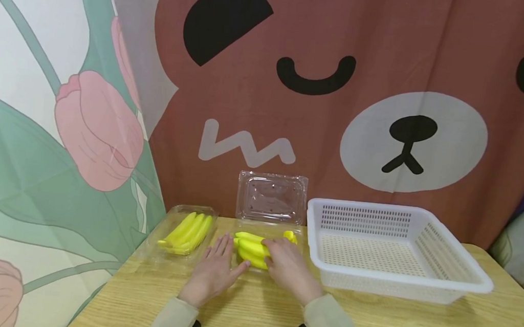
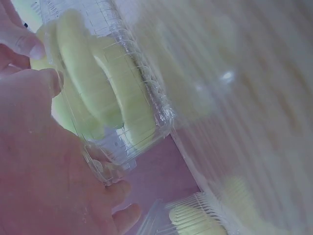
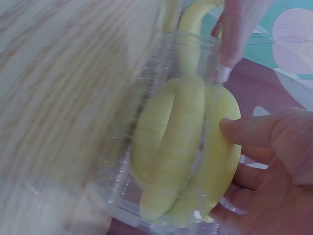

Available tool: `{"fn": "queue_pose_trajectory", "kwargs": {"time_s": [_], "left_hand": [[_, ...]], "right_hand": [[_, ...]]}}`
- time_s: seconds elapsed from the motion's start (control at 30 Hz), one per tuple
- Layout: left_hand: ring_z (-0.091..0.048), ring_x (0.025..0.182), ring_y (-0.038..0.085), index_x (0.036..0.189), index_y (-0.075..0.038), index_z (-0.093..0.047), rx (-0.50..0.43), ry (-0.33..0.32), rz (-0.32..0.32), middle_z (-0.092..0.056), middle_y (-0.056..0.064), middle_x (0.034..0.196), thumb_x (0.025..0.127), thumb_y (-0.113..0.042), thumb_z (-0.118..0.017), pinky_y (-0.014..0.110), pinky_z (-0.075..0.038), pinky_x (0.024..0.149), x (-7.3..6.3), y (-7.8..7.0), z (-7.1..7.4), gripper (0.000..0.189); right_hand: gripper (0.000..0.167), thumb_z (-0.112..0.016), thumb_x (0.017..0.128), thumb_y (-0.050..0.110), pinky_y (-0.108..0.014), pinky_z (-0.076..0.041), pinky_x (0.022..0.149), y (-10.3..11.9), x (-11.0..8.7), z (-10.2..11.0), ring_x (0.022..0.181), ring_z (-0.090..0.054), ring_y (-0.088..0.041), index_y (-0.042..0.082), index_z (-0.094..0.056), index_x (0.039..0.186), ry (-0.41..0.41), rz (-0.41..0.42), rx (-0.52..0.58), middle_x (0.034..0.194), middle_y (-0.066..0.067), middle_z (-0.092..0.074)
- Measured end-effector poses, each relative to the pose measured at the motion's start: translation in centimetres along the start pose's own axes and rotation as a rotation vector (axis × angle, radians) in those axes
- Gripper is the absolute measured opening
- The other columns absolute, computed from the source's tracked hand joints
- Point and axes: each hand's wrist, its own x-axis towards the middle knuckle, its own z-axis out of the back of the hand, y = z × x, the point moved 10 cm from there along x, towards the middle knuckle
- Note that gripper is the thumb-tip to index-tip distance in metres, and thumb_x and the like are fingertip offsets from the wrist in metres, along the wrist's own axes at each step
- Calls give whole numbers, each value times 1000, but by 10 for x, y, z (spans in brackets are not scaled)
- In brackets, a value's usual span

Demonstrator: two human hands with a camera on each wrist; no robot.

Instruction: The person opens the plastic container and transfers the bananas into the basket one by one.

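Observation:
Several yellow bananas [image 1: 251,249] lie in a clear plastic clamshell box [image 1: 272,197] whose lid stands up at the back. My right hand [image 1: 288,265] grips a banana [image 3: 222,152] at the box's right side, its thumb on the near face and its fingers behind. At the left side my left hand [image 1: 216,267] rests against the box wall with its fingers straight and thumb spread toward the bananas. Through the clear wall, the left wrist view shows bananas [image 2: 85,68] lying side by side.
Left of the hands sits another clear plastic box [image 1: 211,216] holding several bananas [image 1: 188,232]. A white perforated basket [image 1: 423,285] stands on the right of the wooden table [image 1: 250,316]. Printed curtains [image 1: 320,122] hang right behind the table.

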Motion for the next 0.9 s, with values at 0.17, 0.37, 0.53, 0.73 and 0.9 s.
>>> {"fn": "queue_pose_trajectory", "kwargs": {"time_s": [0.17, 0.37, 0.53, 0.73, 0.9], "left_hand": [[-17, 146, 37, 152, 6, -26, 6, 11, 6, -18, 21, 160, 97, -67, -34, 53, -18, 117, -1, 1, -1, 92], [-16, 147, 36, 152, 6, -25, -5, 27, 14, -17, 21, 160, 96, -70, -32, 52, -17, 117, -2, 1, 0, 95], [-16, 147, 36, 152, 6, -26, -11, 14, 8, -17, 22, 160, 98, -66, -36, 52, -17, 117, 0, 0, 0, 91], [-16, 147, 37, 152, 7, -26, -10, 10, 4, -17, 22, 160, 98, -63, -38, 53, -16, 117, 1, 0, -1, 89], [-16, 147, 36, 152, 6, -25, -4, 15, 17, -17, 21, 160, 98, -64, -38, 53, -17, 117, 1, 1, -2, 89]], "right_hand": [[34, -75, 83, 3, -48, -51, 89, 5, 1, 7, 99, -63, -32, 3, -67, 116, -20, 5, -36, 109, -14, -68], [36, -75, 81, 2, -49, -51, 89, 7, 0, 13, 98, -63, -33, 3, -66, 117, -39, 2, -43, 109, -14, -68], [36, -74, 82, 3, -48, -50, 89, 7, 0, 21, 98, -62, -32, 2, -66, 118, -66, 1, -47, 108, -14, -68], [36, -73, 85, 3, -48, -48, 92, 7, 1, 26, 100, -61, -31, 2, -66, 120, -61, -12, -24, 111, -14, -67], [36, -73, 85, 4, -49, -48, 91, 9, 1, 28, 100, -61, -31, 2, -66, 119, -65, -7, -29, 111, -13, -67]]}}
